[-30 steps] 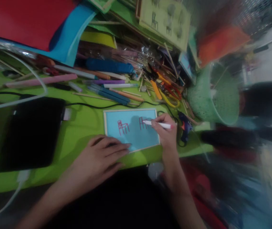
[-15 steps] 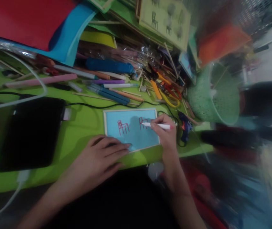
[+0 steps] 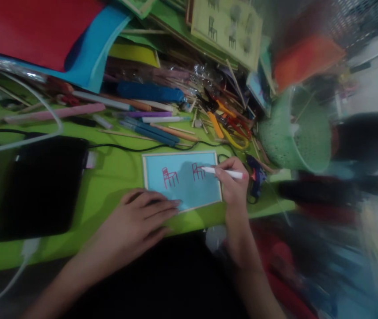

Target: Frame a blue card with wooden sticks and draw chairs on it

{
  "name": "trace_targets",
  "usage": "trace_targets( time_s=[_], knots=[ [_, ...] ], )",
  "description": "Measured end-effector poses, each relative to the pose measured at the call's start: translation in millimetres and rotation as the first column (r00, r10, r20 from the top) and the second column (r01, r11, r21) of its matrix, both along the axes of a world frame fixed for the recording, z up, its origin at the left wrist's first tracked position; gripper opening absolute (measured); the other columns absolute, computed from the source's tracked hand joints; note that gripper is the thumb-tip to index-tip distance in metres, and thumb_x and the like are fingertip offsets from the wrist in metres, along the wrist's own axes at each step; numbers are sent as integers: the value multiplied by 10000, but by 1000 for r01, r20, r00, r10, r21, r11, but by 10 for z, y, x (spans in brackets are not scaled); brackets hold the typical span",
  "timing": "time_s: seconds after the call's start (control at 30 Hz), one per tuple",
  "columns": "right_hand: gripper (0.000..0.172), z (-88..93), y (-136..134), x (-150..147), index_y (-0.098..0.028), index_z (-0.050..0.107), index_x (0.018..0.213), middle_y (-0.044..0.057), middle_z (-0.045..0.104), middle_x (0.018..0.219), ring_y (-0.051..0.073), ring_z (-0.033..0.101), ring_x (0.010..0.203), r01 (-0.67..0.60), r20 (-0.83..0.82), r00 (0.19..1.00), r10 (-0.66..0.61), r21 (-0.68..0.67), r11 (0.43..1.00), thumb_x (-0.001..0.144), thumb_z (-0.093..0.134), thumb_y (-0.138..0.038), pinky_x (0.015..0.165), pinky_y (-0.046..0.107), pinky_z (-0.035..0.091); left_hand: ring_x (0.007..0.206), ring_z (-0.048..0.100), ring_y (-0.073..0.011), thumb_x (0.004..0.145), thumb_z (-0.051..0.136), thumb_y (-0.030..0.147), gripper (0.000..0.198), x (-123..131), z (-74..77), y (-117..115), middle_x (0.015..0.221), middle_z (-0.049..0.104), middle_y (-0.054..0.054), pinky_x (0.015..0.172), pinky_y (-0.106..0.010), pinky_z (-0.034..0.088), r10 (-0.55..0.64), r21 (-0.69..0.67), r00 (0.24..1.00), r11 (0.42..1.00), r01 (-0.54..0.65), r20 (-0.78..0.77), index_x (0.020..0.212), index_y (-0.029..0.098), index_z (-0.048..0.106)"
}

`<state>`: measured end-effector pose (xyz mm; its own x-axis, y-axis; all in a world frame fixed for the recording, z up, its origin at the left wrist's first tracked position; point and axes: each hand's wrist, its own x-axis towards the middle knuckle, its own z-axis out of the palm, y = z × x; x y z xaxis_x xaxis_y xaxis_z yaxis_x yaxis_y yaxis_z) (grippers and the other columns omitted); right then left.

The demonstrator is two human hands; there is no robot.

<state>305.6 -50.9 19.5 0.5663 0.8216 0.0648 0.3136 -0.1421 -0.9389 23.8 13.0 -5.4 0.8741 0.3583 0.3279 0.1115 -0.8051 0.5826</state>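
Note:
A light-blue card [image 3: 185, 188] with a pale frame lies on the green table [image 3: 116, 173]. Two small red chairs are drawn on it. My right hand [image 3: 232, 184] is closed round a white marker [image 3: 224, 173], its tip touching the right-hand chair drawing. My left hand [image 3: 136, 223] lies flat, fingers stretched out, with its fingertips pressing the card's lower left edge.
A black tablet [image 3: 39, 186] with cables lies at the left. Pens, sticks, scissors [image 3: 229, 126] and coloured paper sheets [image 3: 43, 31] crowd the back. A green mesh basket [image 3: 295, 133] stands at the right, with a glue gun [image 3: 257, 177] beside the card.
The marker tip has shifted a little to the right along the second chair drawing. My left hand has stayed in place.

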Motion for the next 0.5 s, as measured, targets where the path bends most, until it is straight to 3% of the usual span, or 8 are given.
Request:
trace_targets(
  time_s=[0.5],
  knots=[
    [125, 35, 20, 23, -238, 620, 732, -57, 590, 643, 138, 522, 610, 117, 35, 993, -116, -21, 993, 768, 731, -283, 595, 282, 418, 1167, 666, -249, 1056, 597, 374, 314, -4, -23, -7, 1346, 780, 46, 997, -431, 376, 10, -16, 1000, 1000, -10, 9, 1348, 306, 688]
  ],
)
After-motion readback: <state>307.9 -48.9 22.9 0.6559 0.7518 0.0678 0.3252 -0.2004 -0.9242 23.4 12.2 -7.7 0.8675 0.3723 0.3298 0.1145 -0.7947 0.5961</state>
